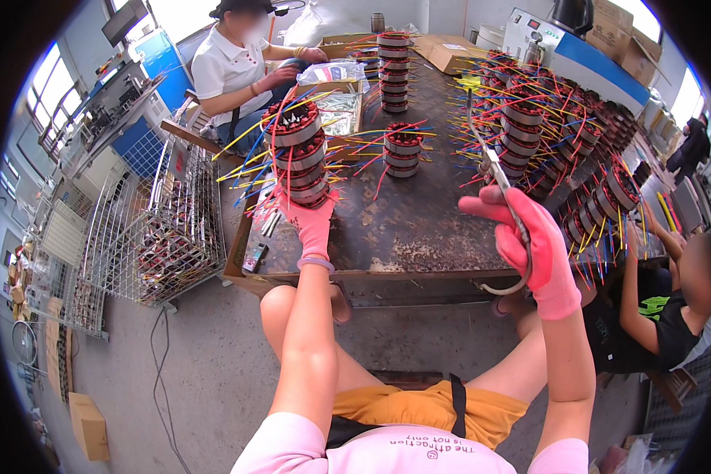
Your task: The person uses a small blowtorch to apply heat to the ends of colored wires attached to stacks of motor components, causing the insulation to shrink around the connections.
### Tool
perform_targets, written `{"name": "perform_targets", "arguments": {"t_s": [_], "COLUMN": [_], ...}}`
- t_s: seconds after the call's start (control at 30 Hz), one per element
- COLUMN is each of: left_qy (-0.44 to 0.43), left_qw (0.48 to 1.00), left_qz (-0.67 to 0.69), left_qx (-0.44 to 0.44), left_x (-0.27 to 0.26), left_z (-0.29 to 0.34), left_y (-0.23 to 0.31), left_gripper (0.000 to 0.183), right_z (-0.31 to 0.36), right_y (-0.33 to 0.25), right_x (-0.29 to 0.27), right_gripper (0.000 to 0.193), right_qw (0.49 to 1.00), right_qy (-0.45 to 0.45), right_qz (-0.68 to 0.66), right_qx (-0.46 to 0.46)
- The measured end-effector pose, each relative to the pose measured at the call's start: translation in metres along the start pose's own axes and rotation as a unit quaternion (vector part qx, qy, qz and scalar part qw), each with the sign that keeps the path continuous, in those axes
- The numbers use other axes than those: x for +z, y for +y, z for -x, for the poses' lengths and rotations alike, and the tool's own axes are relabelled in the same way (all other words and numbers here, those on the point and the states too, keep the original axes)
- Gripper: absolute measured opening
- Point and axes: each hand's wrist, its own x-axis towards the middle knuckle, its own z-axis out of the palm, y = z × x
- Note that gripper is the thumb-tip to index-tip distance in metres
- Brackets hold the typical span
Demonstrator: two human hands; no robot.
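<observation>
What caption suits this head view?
Pink-gloved left hand steadies a stack of wired stators; right hand holds scissors.

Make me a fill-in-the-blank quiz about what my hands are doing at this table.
The left hand holds a stack of wound ____.
The right hand grips ____.
Both hands wear ____ gloves.
A wire ____ stands left of the table.
Missing: stators; scissors; pink; basket

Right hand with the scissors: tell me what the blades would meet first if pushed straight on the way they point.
The right hand points its scissors up and away; first in line is probably the stack of wound stators with coloured wires, though depth is unclear.
</observation>
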Motion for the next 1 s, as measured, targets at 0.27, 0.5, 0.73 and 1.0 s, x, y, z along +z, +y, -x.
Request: {"name": "perform_targets", "arguments": {"t_s": [0.27, 0.5, 0.73, 1.0], "left_qy": [0.04, -0.03, -0.038, -0.096], "left_qw": [0.999, 0.999, 0.999, 0.983], "left_qz": [-0.002, 0.018, -0.009, -0.13], "left_qx": [0.026, -0.025, -0.027, -0.087], "left_x": [0.004, -0.001, 0.002, -0.039], "left_z": [-0.026, -0.039, -0.036, -0.024], "left_y": [-0.021, -0.029, -0.029, -0.013], "left_gripper": [0.103, 0.122, 0.126, 0.109], "right_z": [0.025, 0.044, 0.052, 0.059], "right_y": [0.027, 0.044, 0.062, 0.082], "right_x": [-0.011, -0.024, -0.028, -0.03], "right_gripper": [0.038, 0.038, 0.039, 0.04], "right_qw": [0.998, 0.995, 0.993, 0.99], "right_qy": [0.033, 0.026, 0.026, 0.006], "right_qz": [-0.002, -0.013, -0.027, -0.058], "right_qx": [0.062, 0.096, 0.115, 0.131]}}
